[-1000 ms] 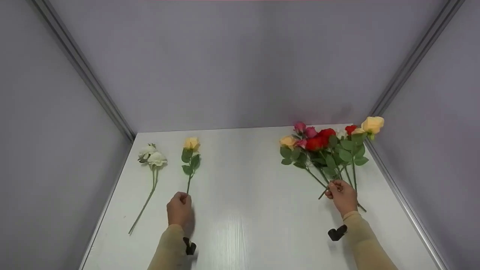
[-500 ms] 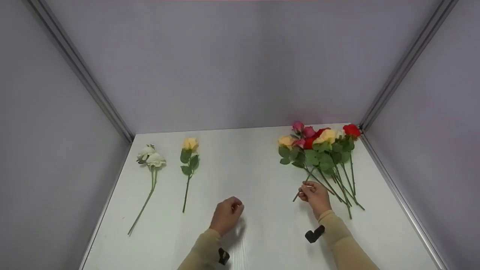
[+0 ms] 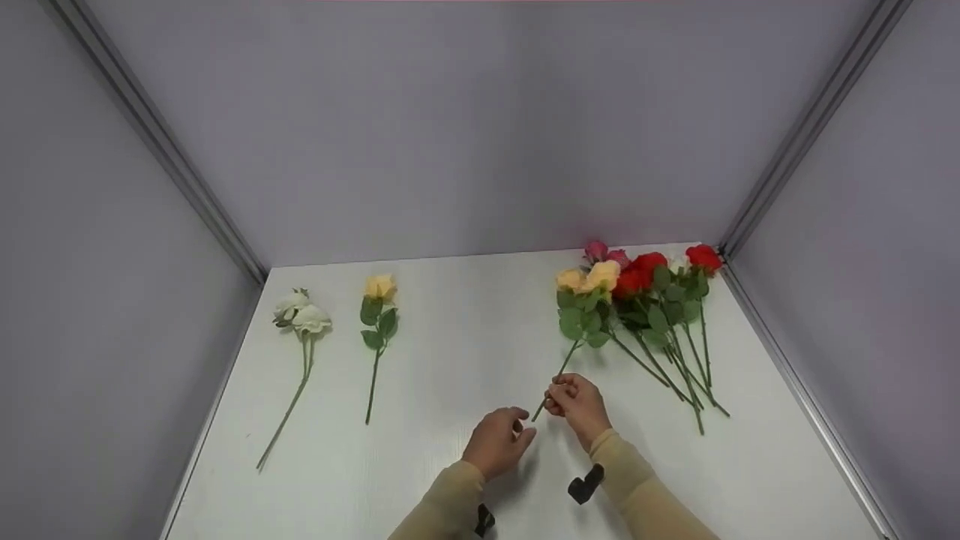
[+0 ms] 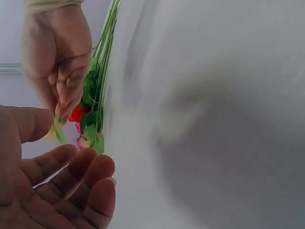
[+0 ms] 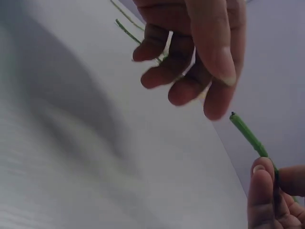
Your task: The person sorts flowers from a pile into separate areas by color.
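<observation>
Pinching a yellow rose [image 3: 602, 277] low on its stem [image 3: 568, 358], my right grip [image 3: 582, 409] angles its bloom toward the desk's [image 3: 465, 337] back edge. I hold my left grip [image 3: 496, 444] wide just beside the stem's end, open desk leftward.

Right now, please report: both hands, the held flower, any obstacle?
Right hand pinches yellow rose low on its stem. Left hand holds nothing, close to stem tip. No obstacle visible between those two.
</observation>
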